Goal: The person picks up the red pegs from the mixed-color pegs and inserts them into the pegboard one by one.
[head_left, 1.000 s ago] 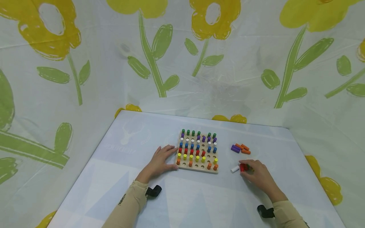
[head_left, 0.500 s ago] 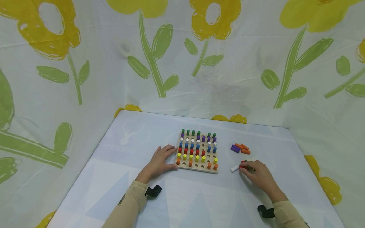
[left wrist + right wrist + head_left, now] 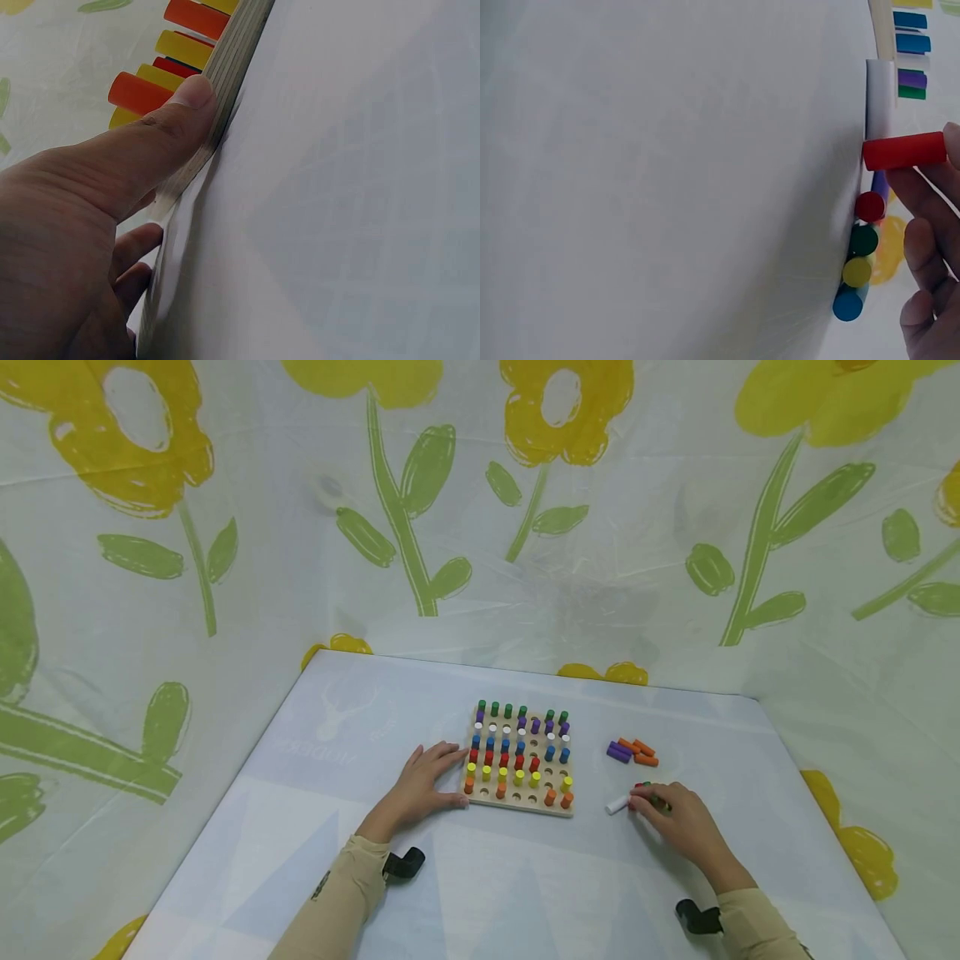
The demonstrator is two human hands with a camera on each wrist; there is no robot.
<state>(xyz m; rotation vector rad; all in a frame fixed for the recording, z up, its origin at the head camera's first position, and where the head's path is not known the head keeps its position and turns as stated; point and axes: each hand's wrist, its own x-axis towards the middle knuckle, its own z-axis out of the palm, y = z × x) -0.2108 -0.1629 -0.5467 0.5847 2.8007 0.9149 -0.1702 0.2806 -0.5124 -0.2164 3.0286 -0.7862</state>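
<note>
A wooden pegboard (image 3: 517, 808) carries rows of coloured pegs, with several bare holes. My left hand (image 3: 423, 785) rests at its left side; in the left wrist view the straight thumb (image 3: 169, 124) touches the board's edge and the other fingers lie relaxed. To the right of the board, my right hand (image 3: 678, 818) pinches a red peg (image 3: 904, 151) between thumb and finger, low over the table. Beside the fingertips lies a white peg (image 3: 617, 804). Another red peg (image 3: 869, 207), a green peg (image 3: 865, 240), a yellow peg (image 3: 856, 271) and a blue peg (image 3: 847, 305) lie near that hand, mostly hidden in the head view.
Farther back on the right, purple pegs (image 3: 619, 751) and orange pegs (image 3: 645, 760) lie loose in a small cluster. The pale table (image 3: 480, 893) stands against a flower-printed curtain (image 3: 630, 543).
My right thumb and fingertips have closed in over the red peg, which showed plainly a second ago and is now mostly covered in the head view. The left hand and pegboard stay put.
</note>
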